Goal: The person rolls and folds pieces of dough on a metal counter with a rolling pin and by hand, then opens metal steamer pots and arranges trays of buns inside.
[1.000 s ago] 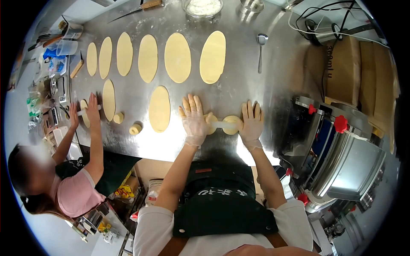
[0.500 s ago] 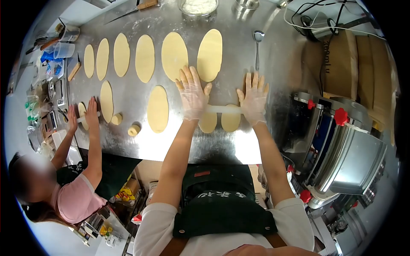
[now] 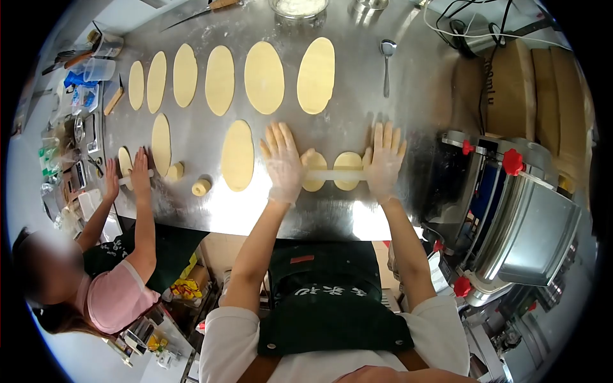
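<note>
A white rolling pin (image 3: 337, 175) lies across two small dough ovals, the left one (image 3: 314, 184) and the right one (image 3: 348, 161). My left hand (image 3: 283, 164), in a clear glove, rests flat over the pin's left end with its fingers spread. Over the right end lies my right hand (image 3: 384, 162), also gloved, fingers stretched out. The pin's ends are hidden under the palms. To the left of my left hand is a long flat dough oval (image 3: 237, 156), and beyond the pin lies another (image 3: 316, 76).
More dough ovals (image 3: 264, 78) form a row on the metal table (image 3: 357, 76). Two small dough rolls (image 3: 201, 187) lie left. A co-worker (image 3: 118, 287) presses another pin at far left. A spoon (image 3: 387, 67), glass bowl (image 3: 298, 7), cardboard (image 3: 511, 96) and a metal machine (image 3: 523, 236) surround the area.
Compared with one second ago, the two dough pieces under the pin look longer. My hands and the pin moved away from me, then back somewhat toward me. The co-worker's hands also shifted slightly.
</note>
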